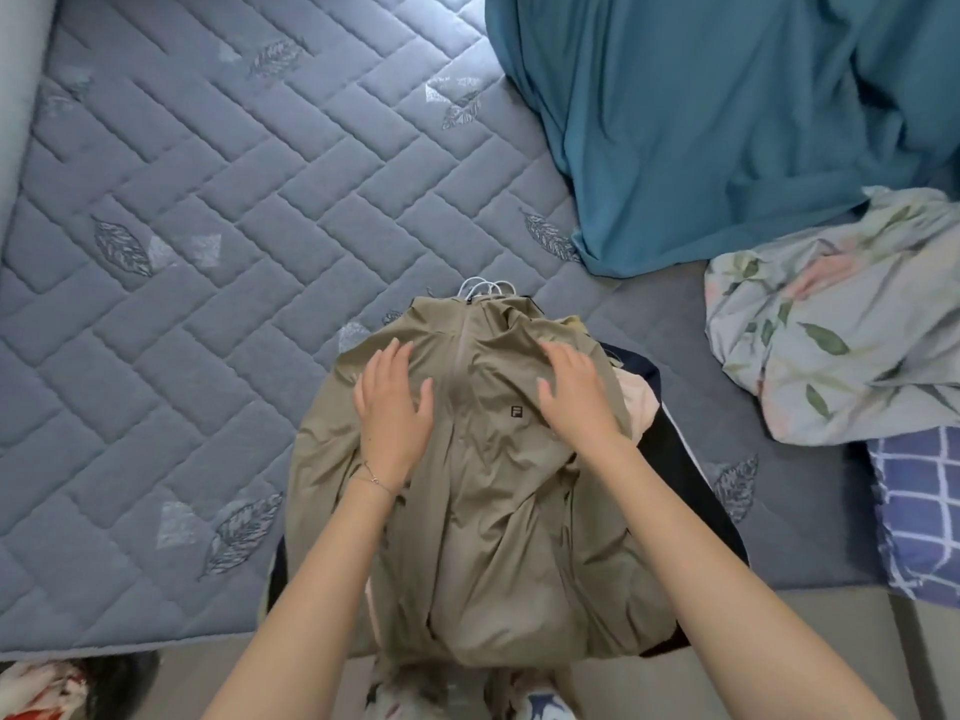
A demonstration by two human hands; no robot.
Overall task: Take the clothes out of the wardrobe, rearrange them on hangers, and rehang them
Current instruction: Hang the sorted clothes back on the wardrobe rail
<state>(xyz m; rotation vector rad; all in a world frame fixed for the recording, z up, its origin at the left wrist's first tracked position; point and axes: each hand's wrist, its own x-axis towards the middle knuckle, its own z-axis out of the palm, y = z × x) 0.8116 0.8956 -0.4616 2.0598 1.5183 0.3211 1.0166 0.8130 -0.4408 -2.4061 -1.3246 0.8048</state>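
A khaki zip jacket lies front-up on top of a pile of clothes at the near edge of the bed. White hanger hooks stick out past its collar. Under it show a pale pink garment and a dark one on the right. My left hand rests flat on the jacket's left chest, fingers spread. My right hand lies flat on the right chest beside a small square logo. Neither hand grips anything.
The quilted grey-blue mattress stretches to the left and back. A teal cloth is heaped at the back right, a floral sheet and a blue checked fabric at the right. Pale floor lies below the bed edge.
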